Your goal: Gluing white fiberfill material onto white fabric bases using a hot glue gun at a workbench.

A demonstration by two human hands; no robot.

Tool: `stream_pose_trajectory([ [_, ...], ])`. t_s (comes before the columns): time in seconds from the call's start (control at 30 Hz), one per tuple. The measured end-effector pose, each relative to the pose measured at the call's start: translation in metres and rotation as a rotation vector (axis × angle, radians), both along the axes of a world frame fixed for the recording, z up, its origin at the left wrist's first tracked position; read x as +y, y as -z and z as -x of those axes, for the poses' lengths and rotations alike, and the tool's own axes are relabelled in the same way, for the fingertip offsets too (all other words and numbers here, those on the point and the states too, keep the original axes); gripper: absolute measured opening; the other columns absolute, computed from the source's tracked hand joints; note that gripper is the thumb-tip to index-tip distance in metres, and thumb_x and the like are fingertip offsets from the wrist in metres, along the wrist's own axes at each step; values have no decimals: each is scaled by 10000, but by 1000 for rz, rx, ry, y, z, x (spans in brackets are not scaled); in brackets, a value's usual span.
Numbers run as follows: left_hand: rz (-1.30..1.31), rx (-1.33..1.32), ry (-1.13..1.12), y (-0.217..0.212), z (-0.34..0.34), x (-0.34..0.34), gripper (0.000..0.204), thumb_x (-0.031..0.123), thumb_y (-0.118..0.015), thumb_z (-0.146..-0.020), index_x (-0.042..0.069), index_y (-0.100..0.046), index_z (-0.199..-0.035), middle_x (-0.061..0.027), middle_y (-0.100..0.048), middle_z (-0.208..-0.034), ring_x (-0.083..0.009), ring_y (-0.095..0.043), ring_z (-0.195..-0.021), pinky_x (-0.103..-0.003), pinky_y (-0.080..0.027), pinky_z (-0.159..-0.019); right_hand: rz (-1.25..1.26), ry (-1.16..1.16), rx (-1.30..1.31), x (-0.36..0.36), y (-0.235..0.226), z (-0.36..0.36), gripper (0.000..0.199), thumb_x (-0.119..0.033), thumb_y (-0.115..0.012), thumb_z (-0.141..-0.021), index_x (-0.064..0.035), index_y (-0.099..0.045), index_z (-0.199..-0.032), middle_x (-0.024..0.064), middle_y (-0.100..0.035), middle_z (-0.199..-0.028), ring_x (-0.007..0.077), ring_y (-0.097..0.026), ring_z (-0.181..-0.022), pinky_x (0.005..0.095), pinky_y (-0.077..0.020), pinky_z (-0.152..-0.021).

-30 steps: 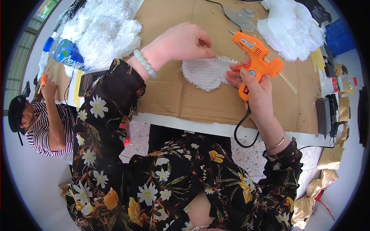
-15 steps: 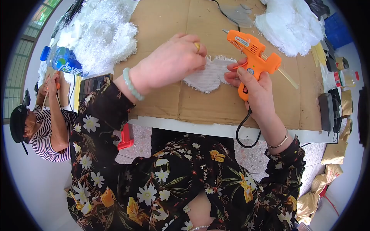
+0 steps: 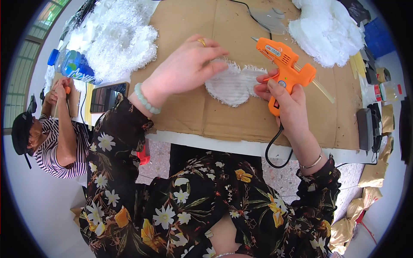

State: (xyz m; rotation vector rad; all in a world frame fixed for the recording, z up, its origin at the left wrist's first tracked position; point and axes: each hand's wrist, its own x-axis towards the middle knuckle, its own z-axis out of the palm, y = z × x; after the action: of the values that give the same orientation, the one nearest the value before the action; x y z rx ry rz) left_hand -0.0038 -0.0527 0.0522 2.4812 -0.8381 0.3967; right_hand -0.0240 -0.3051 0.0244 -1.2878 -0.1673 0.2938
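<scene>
A sheet of brown cardboard (image 3: pixel 180 118) is covering most of a white table (image 3: pixel 232 145). A frayed white cloth (image 3: pixel 230 90) is lying flat on the cardboard and is serving as the landmark here. Left of the cloth, a fluffy white pile (image 3: pixel 124 41) is spreading, with a blue-capped bottle (image 3: pixel 71 62) and a phone (image 3: pixel 109 98) lying farther out. Beyond the cloth to the right, a second white pile (image 3: pixel 325 34) is resting. Well right of it, a black box (image 3: pixel 365 129) is sitting at the table's edge and brown bags (image 3: pixel 372 174) are lining the wall. Well left of it, a co-worker in a striped shirt (image 3: pixel 58 150) is sitting. Speckled floor (image 3: pixel 277 174) is showing on its near side.

The left hand (image 3: pixel 185 64) is hovering at the cloth's upper left, palm down, thumb and forefinger parted, visibly gripping nothing; the view is not settling whether the fingertips are touching the cloth. The right hand (image 3: pixel 287 101) is closing firmly around the handle of an orange glue gun (image 3: pixel 287 64), just right of the cloth. Its wrist is bending upward, and the gun's nozzle is pointing up and left, clear of the cloth.
</scene>
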Motion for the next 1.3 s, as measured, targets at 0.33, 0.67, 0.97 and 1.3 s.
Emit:
stream_pose_trajectory([
  [0.33, -284, -21, 125, -9, 27, -15, 497, 350, -731, -741, 1, -618, -1076, -121, -596, -1107, -350, -513, -1097, -438, -391, -973, 3, -14, 13, 0, -1, -1, 258, -118, -543, -929, 12, -476, -1141, 160, -594, -1074, 209, -638, -928, 352, -536, -844],
  [0.67, -178, -40, 65, -10, 20, -16, 553, 375, -740, -727, 6, -603, -1115, -131, -582, -1092, -362, -505, -1069, -438, -390, -965, 28, -2, 25, 0, -3, -1, 252, -123, -548, -929, 16, -491, -1131, 153, -609, -1055, 197, -647, -909, 327, -538, -823],
  [0.97, -312, 31, 77, -7, 22, -32, 550, 415, -728, -731, 17, -624, -1096, -105, -562, -1086, -363, -454, -1118, -465, -372, -973, 15, -3, 16, 1, -3, 0, 250, -122, -547, -930, 16, -494, -1131, 157, -625, -1047, 188, -654, -890, 308, -536, -798],
  [1.3, 192, 81, -85, -27, 8, 2, 356, 201, -613, -851, 70, -601, -1182, -90, -649, -918, -274, -552, -991, -379, -438, -894, 23, -16, 33, 0, -3, -1, 248, -127, -554, -923, 5, -495, -1124, 150, -612, -1051, 187, -643, -904, 324, -537, -829],
])
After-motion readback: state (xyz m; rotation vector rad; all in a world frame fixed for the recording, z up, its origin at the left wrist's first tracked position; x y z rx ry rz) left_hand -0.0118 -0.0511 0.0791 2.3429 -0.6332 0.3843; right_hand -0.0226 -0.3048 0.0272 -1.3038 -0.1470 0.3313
